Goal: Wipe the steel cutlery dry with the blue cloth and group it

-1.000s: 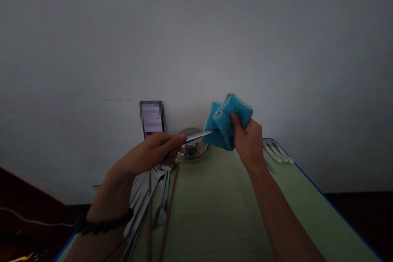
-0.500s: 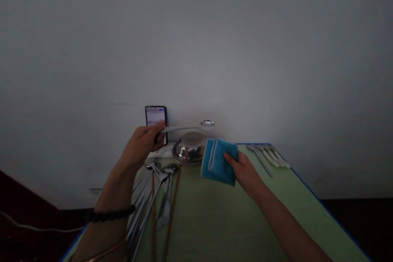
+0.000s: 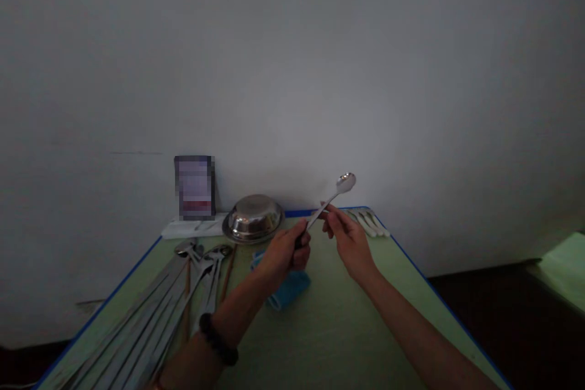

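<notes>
A metal spoon [image 3: 346, 182] is held up in the air, tilted with its bowl toward the upper right. My left hand [image 3: 289, 248] is closed round the lower end of its handle. Beside the handle's middle, my right hand [image 3: 350, 237] has its thumb and fingers apart, with fingertips reaching behind the handle; firm contact there is not visible. A folded blue cloth [image 3: 287, 289] lies on the green table [image 3: 338, 329], partly covered by my left hand and forearm.
An upturned metal bowl [image 3: 256, 219] stands at the back, right of a phone [image 3: 196, 189] propped against the wall. Several metal utensils [image 3: 150, 311] and wooden chopsticks [image 3: 227, 274] lie on the left. White-handled cutlery [image 3: 372, 223] lies at the back right.
My right hand has let go of the blue cloth, which now lies on the table, and has come to the spoon. My left hand has brought the spoon rightward and tilted it. The view has shifted.
</notes>
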Action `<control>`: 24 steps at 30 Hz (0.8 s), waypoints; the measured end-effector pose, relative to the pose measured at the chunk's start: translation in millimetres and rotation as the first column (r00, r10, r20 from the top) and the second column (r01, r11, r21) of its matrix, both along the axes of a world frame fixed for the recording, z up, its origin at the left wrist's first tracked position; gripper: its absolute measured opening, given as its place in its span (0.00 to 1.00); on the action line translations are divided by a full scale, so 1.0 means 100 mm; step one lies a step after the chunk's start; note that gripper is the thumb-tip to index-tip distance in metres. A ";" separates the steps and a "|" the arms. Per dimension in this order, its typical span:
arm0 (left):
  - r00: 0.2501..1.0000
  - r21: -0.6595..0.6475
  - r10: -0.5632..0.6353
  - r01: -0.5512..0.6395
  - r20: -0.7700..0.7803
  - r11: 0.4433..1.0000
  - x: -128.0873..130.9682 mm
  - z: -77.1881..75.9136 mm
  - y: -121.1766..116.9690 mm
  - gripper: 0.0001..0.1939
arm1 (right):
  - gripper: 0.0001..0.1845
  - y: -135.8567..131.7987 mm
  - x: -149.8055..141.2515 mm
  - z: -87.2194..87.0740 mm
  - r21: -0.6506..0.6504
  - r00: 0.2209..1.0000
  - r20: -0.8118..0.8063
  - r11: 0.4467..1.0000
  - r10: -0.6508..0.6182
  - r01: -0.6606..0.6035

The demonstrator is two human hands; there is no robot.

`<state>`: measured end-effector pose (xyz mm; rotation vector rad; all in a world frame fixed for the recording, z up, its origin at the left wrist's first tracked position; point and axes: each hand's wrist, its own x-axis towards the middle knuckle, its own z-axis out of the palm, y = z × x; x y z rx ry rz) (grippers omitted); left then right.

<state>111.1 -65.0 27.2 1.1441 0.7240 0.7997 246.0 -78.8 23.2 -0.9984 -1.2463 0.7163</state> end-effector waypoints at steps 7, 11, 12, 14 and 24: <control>0.972 0.041 -0.129 0.139 -0.194 0.989 0.20 -0.23 -0.14 0.26 | 0.13 -0.02 0.34 -0.05 -0.079 0.974 -0.162 0.982 0.160 -0.174; 0.850 0.360 0.048 0.171 -0.525 0.917 0.21 -0.40 -0.10 0.22 | 0.21 0.16 0.82 0.03 -0.345 0.909 0.372 0.937 0.188 -0.053; 0.835 0.389 0.071 0.177 -0.546 0.904 0.20 -0.44 -0.08 0.19 | 0.22 0.23 0.94 0.03 -0.396 0.869 0.438 0.917 0.228 -0.041; 0.816 0.416 0.081 0.204 -0.572 0.886 0.19 -0.51 -0.07 0.15 | 0.23 0.38 1.15 0.02 -0.444 0.816 0.528 0.896 0.236 0.028; 0.772 0.459 0.070 0.300 -0.632 0.836 0.15 -0.55 -0.03 0.18 | 0.22 0.83 1.25 -0.25 -0.357 0.527 0.842 0.852 0.117 0.382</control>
